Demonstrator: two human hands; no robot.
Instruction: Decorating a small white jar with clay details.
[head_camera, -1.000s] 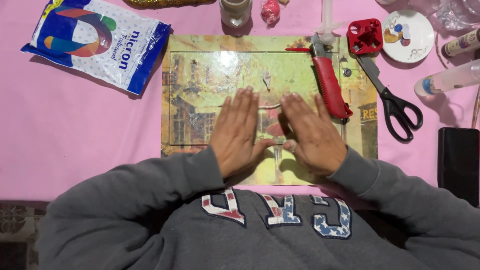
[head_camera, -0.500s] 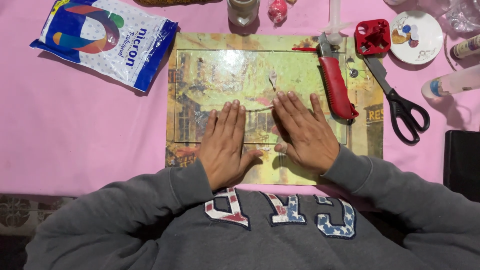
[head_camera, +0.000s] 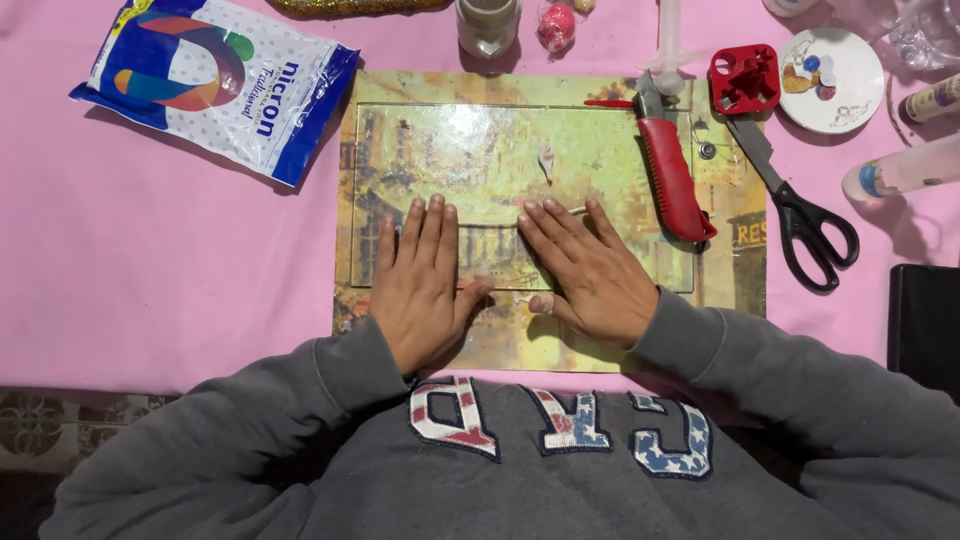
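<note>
**Inspector:** Clear sheet (head_camera: 480, 150) lies flat on the printed picture board (head_camera: 740, 270), which rests on the pink tablecloth (head_camera: 170, 270) directly in front of the person. State of the hands?

**Assistant:** Left hand (head_camera: 420, 290) rests palm down on the sheet's lower left part, fingers straight and close together, gripping nothing. Right hand (head_camera: 590, 275) lies palm down just beside it, fingers slightly fanned, also gripping nothing. The thumbs point toward each other, apart.

**Inspector:** Surrounding items?

**Assistant:** Red utility knife (head_camera: 670, 170) lies on the board near the right hand's fingertips, not touching them. Black-handled scissors (head_camera: 800, 210) lie further right, partly off the board. Red plastic holder (head_camera: 745, 78) and small white dish (head_camera: 835, 80) sit above the scissors. Blue and white bag (head_camera: 215, 85) lies well apart at upper left. Small pale shell-like piece (head_camera: 546, 162) sits on the sheet above the right hand.
</note>
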